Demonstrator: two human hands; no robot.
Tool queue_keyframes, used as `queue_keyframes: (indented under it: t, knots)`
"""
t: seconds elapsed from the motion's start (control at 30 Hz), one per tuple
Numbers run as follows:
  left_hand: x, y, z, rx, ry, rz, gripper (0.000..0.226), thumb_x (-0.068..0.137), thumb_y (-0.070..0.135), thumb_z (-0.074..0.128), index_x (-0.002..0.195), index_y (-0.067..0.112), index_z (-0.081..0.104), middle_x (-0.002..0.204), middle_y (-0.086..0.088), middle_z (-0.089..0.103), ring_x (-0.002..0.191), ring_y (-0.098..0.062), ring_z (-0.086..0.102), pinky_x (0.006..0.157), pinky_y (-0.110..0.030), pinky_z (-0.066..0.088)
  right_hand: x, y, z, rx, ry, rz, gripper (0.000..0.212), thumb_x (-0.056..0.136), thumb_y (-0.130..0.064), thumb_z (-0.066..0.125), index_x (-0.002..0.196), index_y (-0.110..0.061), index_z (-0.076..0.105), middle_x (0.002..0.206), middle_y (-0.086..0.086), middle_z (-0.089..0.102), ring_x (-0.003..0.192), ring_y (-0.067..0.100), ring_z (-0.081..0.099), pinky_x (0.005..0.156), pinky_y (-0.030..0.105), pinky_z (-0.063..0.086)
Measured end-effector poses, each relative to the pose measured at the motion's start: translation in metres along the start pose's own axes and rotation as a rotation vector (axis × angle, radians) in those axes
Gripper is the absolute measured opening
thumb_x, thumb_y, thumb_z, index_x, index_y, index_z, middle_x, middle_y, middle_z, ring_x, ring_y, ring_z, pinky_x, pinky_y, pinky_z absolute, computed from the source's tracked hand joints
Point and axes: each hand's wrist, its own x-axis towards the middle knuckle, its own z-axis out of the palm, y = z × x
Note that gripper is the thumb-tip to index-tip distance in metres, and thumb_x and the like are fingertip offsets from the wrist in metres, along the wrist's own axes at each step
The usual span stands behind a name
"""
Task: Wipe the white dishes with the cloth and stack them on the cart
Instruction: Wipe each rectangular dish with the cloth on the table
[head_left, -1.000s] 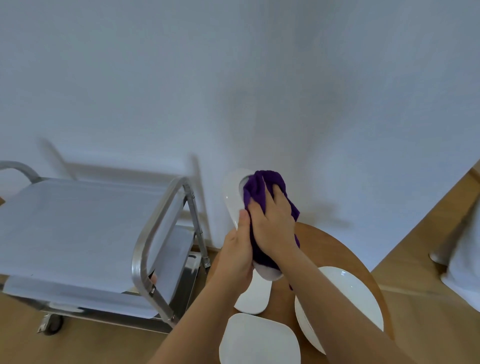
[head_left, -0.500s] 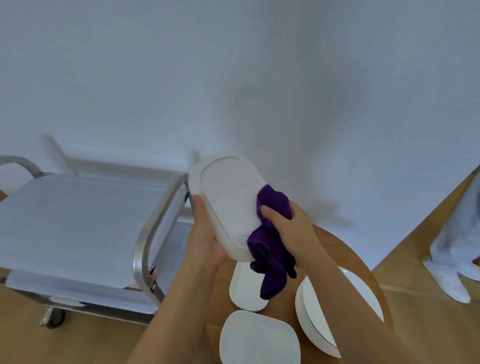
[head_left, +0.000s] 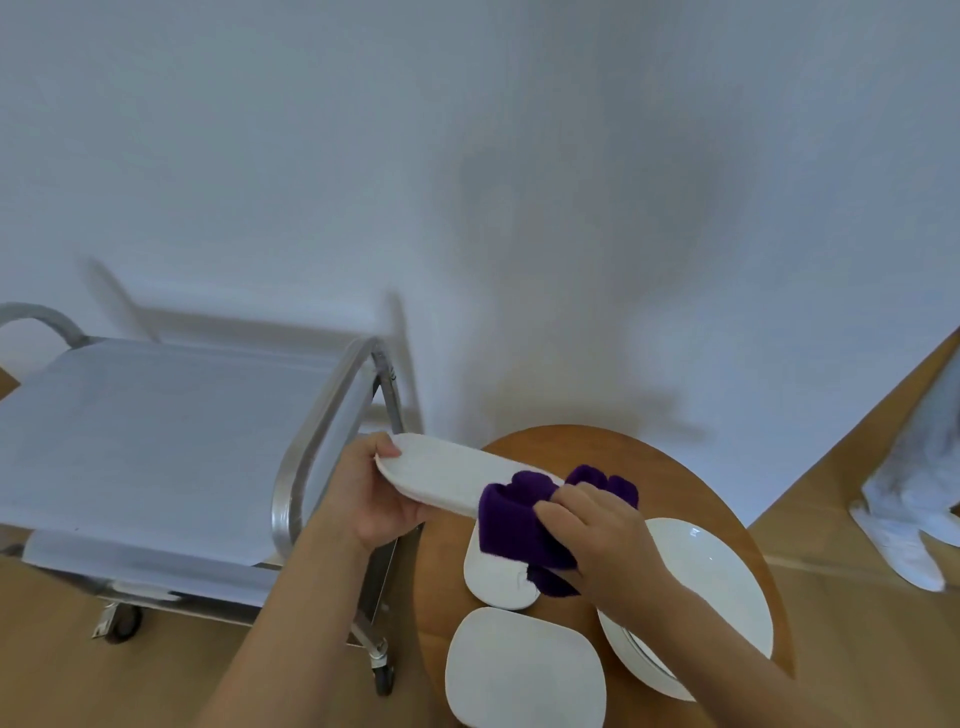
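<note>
The oblong white dish (head_left: 447, 480) was held in the air between the cart (head_left: 156, 441) and the round wooden counter (head_left: 691, 483), close to level with one broad face turned upward. Its long axis ran from the cart side toward the counter, the left end sitting slightly higher in the picture than the right. The left hand (head_left: 376, 499) gripped that left end, thumb on top of the rim and fingers curled underneath. The right hand (head_left: 597, 525) clutched a bunched purple cloth (head_left: 519, 519) and pressed it against the dish's right end, where the cloth wrapped over the edge. Which face was being wiped could not be told for certain. To do this wiping step well, the person would likely need to keep the left grip firm at the rim, so the smooth dish did not slip, and draw the cloth along the long axis toward the held end, then cover the edge and the other face. On the counter beneath sat more white dishes: a small oblong one (head_left: 493, 577) partly under the cloth, a rounded square plate (head_left: 524, 670) nearer the camera, and round plates (head_left: 711, 582) stacked to the right. The cart's top shelf showed no dishes, so the stacking appeared not yet begun.
</note>
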Motion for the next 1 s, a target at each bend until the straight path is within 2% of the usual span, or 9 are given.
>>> queue_keyframes:
  t: [0.1, 0.2, 0.27, 0.37, 0.53, 0.73, 0.83, 0.93, 1.0]
  knots:
    - [-0.004, -0.006, -0.010, 0.115, -0.118, 0.092, 0.055, 0.047, 0.013, 0.051, 0.101, 0.009, 0.063, 0.094, -0.016, 0.070, 0.090, -0.038, 0.064, 0.060, -0.042, 0.058, -0.010, 0.004, -0.003, 0.259, -0.114, 0.227, 0.034, 0.079, -0.026, 0.068, 0.111, -0.021, 0.057, 0.103, -0.007, 0.066, 0.094, 0.006, 0.058, 0.076, 0.018, 0.052]
    - [-0.006, -0.017, -0.008, 0.241, -0.193, 0.120, 0.055, 0.034, 0.013, 0.058, 0.087, 0.012, 0.072, 0.087, -0.013, 0.072, 0.078, -0.032, 0.070, 0.055, -0.039, 0.057, -0.011, 0.012, 0.004, 0.387, -0.300, 0.495, 0.027, 0.095, -0.027, 0.049, 0.122, -0.025, 0.053, 0.118, -0.023, 0.048, 0.109, -0.003, 0.045, 0.097, 0.022, 0.043]
    - [-0.005, -0.024, -0.006, 0.319, -0.221, 0.130, 0.050, 0.035, 0.015, 0.059, 0.082, 0.017, 0.074, 0.082, -0.007, 0.072, 0.073, -0.024, 0.071, 0.053, -0.035, 0.056, -0.005, 0.012, 0.014, 0.419, -0.286, 0.567, 0.020, 0.096, -0.021, 0.047, 0.112, -0.033, 0.050, 0.107, -0.027, 0.046, 0.101, -0.002, 0.047, 0.089, 0.013, 0.041]
    - [-0.003, -0.033, -0.003, 0.422, -0.274, 0.129, 0.059, 0.039, 0.019, 0.059, 0.098, 0.017, 0.065, 0.085, -0.003, 0.072, 0.077, -0.020, 0.071, 0.058, -0.034, 0.056, 0.006, 0.006, 0.025, 0.458, -0.158, 0.638, 0.026, 0.094, -0.011, 0.045, 0.099, -0.036, 0.045, 0.099, -0.019, 0.049, 0.095, 0.007, 0.049, 0.081, 0.011, 0.037]
    - [0.008, -0.048, -0.002, 0.527, -0.326, 0.103, 0.066, 0.048, 0.016, 0.058, 0.115, 0.014, 0.055, 0.092, -0.005, 0.070, 0.085, -0.019, 0.068, 0.070, -0.031, 0.055, 0.014, -0.016, 0.045, 0.473, -0.159, 0.608, 0.027, 0.090, -0.015, 0.046, 0.115, -0.023, 0.052, 0.117, -0.006, 0.051, 0.104, 0.010, 0.048, 0.089, 0.021, 0.042]
    - [0.022, -0.071, -0.030, 0.381, -0.106, -0.005, 0.049, 0.051, 0.009, 0.048, 0.099, 0.003, 0.057, 0.084, -0.012, 0.066, 0.078, -0.022, 0.066, 0.065, -0.033, 0.057, -0.011, -0.026, 0.059, 0.541, -0.356, 0.623, 0.045, 0.085, 0.001, 0.050, 0.123, -0.022, 0.051, 0.126, -0.008, 0.049, 0.115, 0.005, 0.042, 0.099, 0.014, 0.035]
    - [0.025, -0.086, -0.044, 0.307, -0.002, -0.059, 0.059, 0.048, 0.011, 0.049, 0.107, 0.008, 0.056, 0.093, -0.014, 0.063, 0.085, -0.029, 0.063, 0.063, -0.036, 0.057, -0.033, -0.023, 0.061, 0.541, -0.479, 0.656, 0.041, 0.085, 0.001, 0.049, 0.121, -0.019, 0.055, 0.125, -0.007, 0.052, 0.114, 0.005, 0.043, 0.100, 0.012, 0.034]
    - [0.026, -0.098, -0.063, 0.253, 0.102, -0.089, 0.059, 0.050, 0.014, 0.054, 0.110, 0.017, 0.054, 0.097, -0.011, 0.065, 0.086, -0.028, 0.065, 0.058, -0.036, 0.056, -0.061, -0.015, 0.062, 0.540, -0.664, 0.689, 0.035, 0.090, -0.006, 0.044, 0.115, -0.025, 0.060, 0.115, -0.011, 0.058, 0.105, 0.000, 0.048, 0.089, 0.003, 0.033]
    - [0.026, -0.105, -0.074, 0.219, 0.149, -0.156, 0.063, 0.056, 0.020, 0.065, 0.118, 0.018, 0.051, 0.109, -0.015, 0.060, 0.099, -0.032, 0.060, 0.064, -0.041, 0.056, -0.080, -0.009, 0.062, 0.545, -0.785, 0.803, 0.029, 0.092, -0.011, 0.043, 0.103, -0.033, 0.060, 0.102, -0.013, 0.059, 0.094, 0.003, 0.054, 0.077, 0.005, 0.037]
